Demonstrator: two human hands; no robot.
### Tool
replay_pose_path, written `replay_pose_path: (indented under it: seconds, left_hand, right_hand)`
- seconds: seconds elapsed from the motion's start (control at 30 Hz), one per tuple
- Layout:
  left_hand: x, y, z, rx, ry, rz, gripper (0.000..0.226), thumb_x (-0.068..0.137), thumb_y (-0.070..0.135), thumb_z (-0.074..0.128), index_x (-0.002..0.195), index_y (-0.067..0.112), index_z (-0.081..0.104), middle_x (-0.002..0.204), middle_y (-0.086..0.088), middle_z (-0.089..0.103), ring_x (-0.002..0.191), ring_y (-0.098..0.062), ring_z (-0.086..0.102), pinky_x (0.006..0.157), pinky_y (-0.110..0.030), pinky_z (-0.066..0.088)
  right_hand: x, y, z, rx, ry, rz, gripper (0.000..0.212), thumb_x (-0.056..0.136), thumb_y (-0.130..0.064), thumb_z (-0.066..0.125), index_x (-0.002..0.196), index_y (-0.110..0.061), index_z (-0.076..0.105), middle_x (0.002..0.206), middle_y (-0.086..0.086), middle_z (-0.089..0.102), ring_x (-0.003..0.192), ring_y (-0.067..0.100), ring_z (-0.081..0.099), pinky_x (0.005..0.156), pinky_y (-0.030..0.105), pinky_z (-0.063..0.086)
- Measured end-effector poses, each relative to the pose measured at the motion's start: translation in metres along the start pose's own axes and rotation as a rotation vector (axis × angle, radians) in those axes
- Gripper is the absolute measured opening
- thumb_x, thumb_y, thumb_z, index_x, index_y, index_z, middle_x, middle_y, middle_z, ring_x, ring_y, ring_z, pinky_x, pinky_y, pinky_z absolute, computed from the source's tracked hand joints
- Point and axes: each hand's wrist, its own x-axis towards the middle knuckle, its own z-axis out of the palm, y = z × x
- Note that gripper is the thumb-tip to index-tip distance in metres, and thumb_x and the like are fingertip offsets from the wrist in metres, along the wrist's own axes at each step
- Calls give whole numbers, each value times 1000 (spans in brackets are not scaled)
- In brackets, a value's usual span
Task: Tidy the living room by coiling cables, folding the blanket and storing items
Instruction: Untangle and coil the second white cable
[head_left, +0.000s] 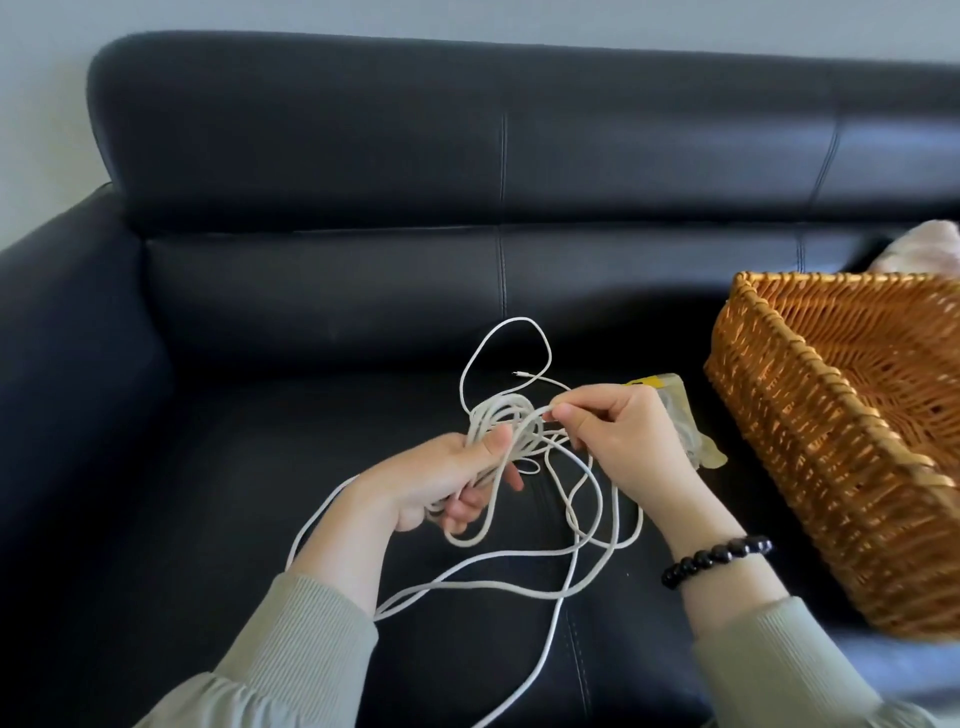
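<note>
On the sofa seat: we see the white cable (497, 414) half gathered, a bunch of loops held above the dark cushion and slack strands trailing down toward our lap
Left hand: our left hand (441, 478) grips the bunch of loops, fingers curled round it and thumb pressed across the top
Right hand: our right hand (623, 436) pinches a single strand between thumb and forefinger, just beside the bunch; the other fingers are curled in loosely
Cable end: one wide loop lies on the seat beyond our hands, and a small plug tip (517, 373) rests inside it
Sofa: we face a black leather sofa (363, 156)
Basket: a wicker basket (831, 493) stands on the seat to our right, apart from the cable
Bag: a clear plastic bag (678, 400) with a yellow label lies between our right hand and the basket, partly hidden by the hand
Wrist: a bracelet (717, 558) of black beads circles our right wrist
Behind the basket: we make out a pale cloth (924, 249), too blurred to tell more
</note>
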Motion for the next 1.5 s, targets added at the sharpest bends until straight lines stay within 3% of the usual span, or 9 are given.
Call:
replay_pose_path:
  seconds: [0.17,0.33,0.57,0.67,0.77,0.9,1.1,1.27,1.5]
  left_hand:
    - [0,4,13,219,-130,-54,59,67,65,57,92,11,61,55,3,35,43,-6,31,44,-16,33]
    - [4,1,16,336,-130,-114,19,87,24,70,79,16,54,57,2,39,47,-9,33,45,-18,30]
    - [1,4,14,260,-105,-84,17,92,8,60,75,12,59,48,6,41,42,-5,40,43,-15,31]
    - [0,4,14,248,-67,-4,23,96,9,54,74,8,61,48,1,43,49,-10,53,52,-21,47]
    - [-3,4,12,209,-47,30,28,99,7,49,73,6,59,50,-3,47,54,-15,62,57,-25,53]
    - [-5,3,7,200,-20,32,24,99,10,50,77,4,57,45,1,42,40,-12,46,43,-22,39]
    - [-7,6,7,176,-80,39,21,99,10,50,81,5,59,45,2,38,38,-9,38,40,-19,33]
    - [-8,7,7,159,-126,49,21,99,10,50,81,6,60,46,2,39,38,-7,38,40,-18,34]
    - [-8,7,4,93,-201,23,24,100,12,48,81,6,62,49,0,39,39,-7,39,41,-18,32]
  right_hand:
    - [-2,-7,5,-41,92,-32,22,82,-12,70,67,-28,69,66,0,69,63,14,63,60,23,52]
    - [-1,-2,8,-115,186,30,17,81,-17,72,68,-27,68,65,-1,67,61,9,61,54,15,49]
    - [2,6,8,-190,287,69,17,82,-20,72,69,-29,66,64,2,67,60,19,62,54,24,50]
    - [3,6,9,-162,302,77,19,83,-19,71,66,-28,66,64,3,67,60,20,60,56,26,49]
    - [5,4,4,-79,196,100,16,86,-17,67,70,-21,69,62,4,65,55,15,55,55,25,47]
    - [3,1,-3,32,-71,120,23,95,-23,52,83,-14,70,43,-14,47,40,2,37,43,11,30]
    - [1,5,-3,21,-236,100,24,96,-28,50,99,-16,71,44,-13,43,42,3,33,43,14,27]
    - [0,8,-5,182,-363,219,41,93,-36,46,95,-3,68,44,-10,35,45,9,22,47,26,16]
    - [3,13,-7,397,-514,225,48,80,-61,58,83,-15,72,56,0,38,50,12,21,42,19,20]
